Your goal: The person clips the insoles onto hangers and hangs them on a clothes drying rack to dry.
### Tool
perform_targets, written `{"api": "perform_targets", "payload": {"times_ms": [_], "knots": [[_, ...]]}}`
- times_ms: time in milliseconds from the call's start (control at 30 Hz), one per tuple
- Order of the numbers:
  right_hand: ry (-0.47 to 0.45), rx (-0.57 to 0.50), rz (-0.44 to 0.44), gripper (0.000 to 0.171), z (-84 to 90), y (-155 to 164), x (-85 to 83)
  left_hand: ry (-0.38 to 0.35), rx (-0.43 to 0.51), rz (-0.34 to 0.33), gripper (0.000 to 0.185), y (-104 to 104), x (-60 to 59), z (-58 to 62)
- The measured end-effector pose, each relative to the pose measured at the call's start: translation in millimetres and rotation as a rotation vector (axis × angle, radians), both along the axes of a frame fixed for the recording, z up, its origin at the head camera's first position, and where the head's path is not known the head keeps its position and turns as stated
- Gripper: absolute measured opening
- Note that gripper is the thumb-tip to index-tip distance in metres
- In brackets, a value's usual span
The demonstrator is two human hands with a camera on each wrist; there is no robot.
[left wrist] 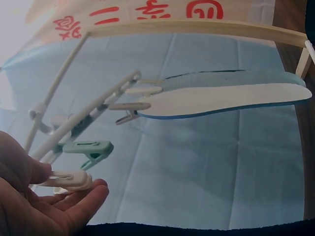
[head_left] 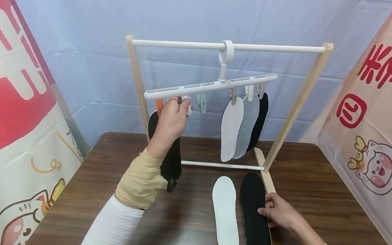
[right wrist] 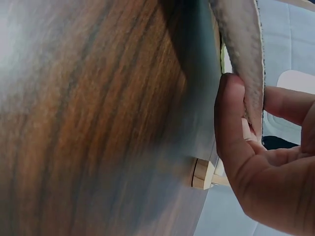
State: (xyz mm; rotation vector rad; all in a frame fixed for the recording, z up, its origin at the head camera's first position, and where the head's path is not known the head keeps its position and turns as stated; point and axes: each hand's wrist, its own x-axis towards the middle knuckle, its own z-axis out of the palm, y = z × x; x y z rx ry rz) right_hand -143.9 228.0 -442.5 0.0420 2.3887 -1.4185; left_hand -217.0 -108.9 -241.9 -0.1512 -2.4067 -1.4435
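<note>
My left hand [head_left: 172,121] pinches a white clothespin [left wrist: 69,180] under the left half of the white hanger [head_left: 192,88], which tilts down on that side. A green clothespin [head_left: 202,103] hangs beside it, holding nothing. My right hand [head_left: 282,212] grips the edge of a black insole [head_left: 253,213], thumb on top and fingers beneath; its underside looks pale in the right wrist view. Next to it on the table lies a white insole [head_left: 225,214]. Another black insole [head_left: 171,159] hangs at the left below an orange clothespin [head_left: 159,104], partly behind my left arm.
A wooden rack [head_left: 304,89] with a white top bar [head_left: 279,49] carries the hanger. From its right half hang a white insole [head_left: 231,129], a grey-blue insole [head_left: 248,123] and a dark insole [head_left: 261,116]. The brown table [head_left: 114,177] lies beneath; printed cloths flank it.
</note>
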Motion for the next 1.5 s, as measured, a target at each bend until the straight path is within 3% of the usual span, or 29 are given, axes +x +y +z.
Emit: {"api": "perform_targets", "payload": {"times_ms": [400,767,1133,1500], "knots": [[0.013,-0.061,0.041,0.058,2.6,3,1.5,0.003,0.016,0.025,0.035,1,-2.6,-0.3],[0.003,-0.11,0.062,0.06,5.3,2,3.7,0.11,0.045,0.053,0.023,-3,-5.0,-7.0],[0.008,-0.079,0.053,0.057,8.1,0,3.1,0.141,0.102,0.082,0.022,-3,-6.6,-7.0],[0.023,-0.046,0.047,0.051,9.3,-4,5.1,0.176,0.16,0.07,0.021,-2,-4.1,-7.1]]}}
